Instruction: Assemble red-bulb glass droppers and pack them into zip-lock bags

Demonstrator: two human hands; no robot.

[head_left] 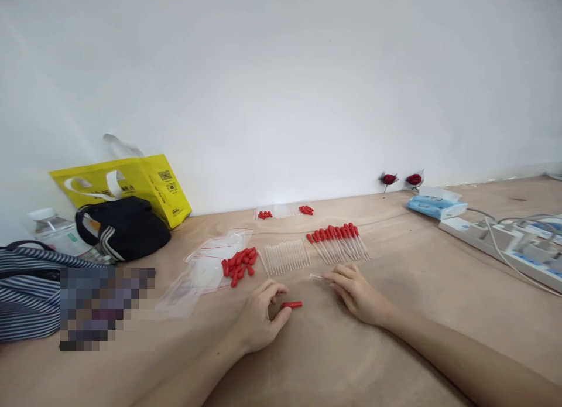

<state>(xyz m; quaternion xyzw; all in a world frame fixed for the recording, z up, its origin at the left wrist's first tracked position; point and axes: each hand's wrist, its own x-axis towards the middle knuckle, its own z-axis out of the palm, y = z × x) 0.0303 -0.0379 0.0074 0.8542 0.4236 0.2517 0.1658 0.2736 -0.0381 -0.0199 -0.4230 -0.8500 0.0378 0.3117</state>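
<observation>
Between the thumb and fingers of my left hand (262,314) is a red rubber dropper bulb (294,304), its narrow end pointing right. My right hand (357,293) pinches a thin clear glass dropper tube (315,277) that sticks out to the left of the fingertips. Beyond the hands lies a row of bare glass tubes (287,257). To its right are several droppers (338,243) with red bulbs on their far ends. A heap of loose red bulbs (239,263) rests left of the row, by the edge of clear plastic bags (211,257).
By the wall lies another clear bag (283,210) with red bulbs at both ends. A yellow bag (144,184), black pouch (127,225), bottle (50,228) and striped cloth (30,296) stand left. Rightward are a tissue pack (434,206), power strip (474,236) with cables, and two dark red roses (414,179).
</observation>
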